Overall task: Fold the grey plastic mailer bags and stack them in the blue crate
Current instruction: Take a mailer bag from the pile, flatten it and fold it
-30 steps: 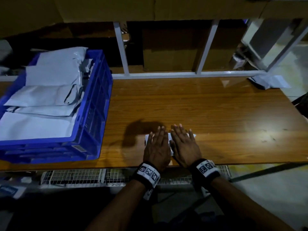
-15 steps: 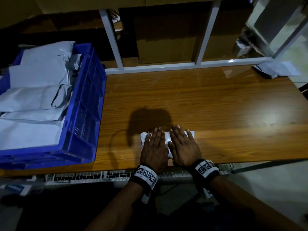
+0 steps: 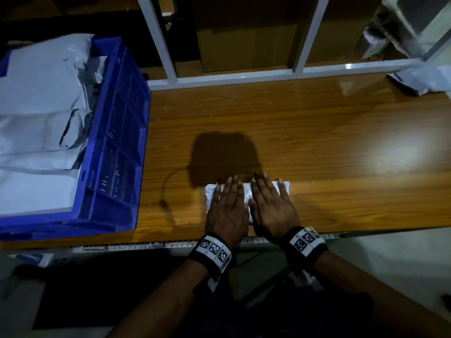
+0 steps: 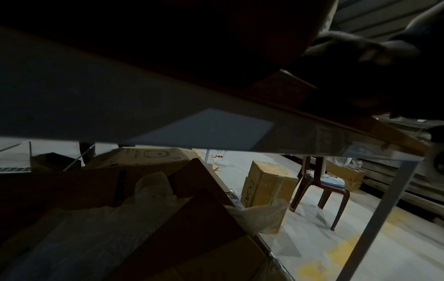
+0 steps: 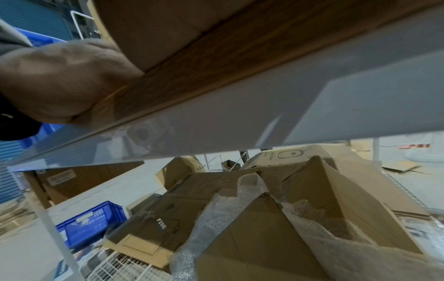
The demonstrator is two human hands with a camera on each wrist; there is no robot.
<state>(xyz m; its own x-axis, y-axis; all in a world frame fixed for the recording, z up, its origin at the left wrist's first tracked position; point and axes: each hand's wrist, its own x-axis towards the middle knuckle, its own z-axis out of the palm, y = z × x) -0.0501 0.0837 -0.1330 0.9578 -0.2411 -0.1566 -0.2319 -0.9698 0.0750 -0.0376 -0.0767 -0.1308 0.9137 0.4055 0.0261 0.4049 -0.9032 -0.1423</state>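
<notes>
At the left edge of the wooden surface (image 3: 305, 132) sits a blue crate (image 3: 114, 147), heaped with grey mailer bags (image 3: 41, 123) that rise above its rim. Right of the crate lies a band of bare wood, crossed by a dark shadow.

Near the front edge, about midway along, a small folded mailer bag (image 3: 246, 196) lies flat. The left hand (image 3: 225, 211) presses on its left half and the right hand (image 3: 272, 208) on its right half. Both palms face down, fingers (image 3: 235, 189) straight and close together, gripping nothing. The hands lie side by side, nearly touching, in the same pose as half a second ago; the folded bag has not shifted. Only the view has tipped lower and nearer.

Right of the hands the wood runs bare to the right edge. At the back right corner lies a loose grey bag (image 3: 424, 79). A white metal frame (image 3: 234, 78) borders the back edge.

The wrist views look beneath the surface at cardboard boxes (image 5: 276, 218) and bubble wrap on the floor.
</notes>
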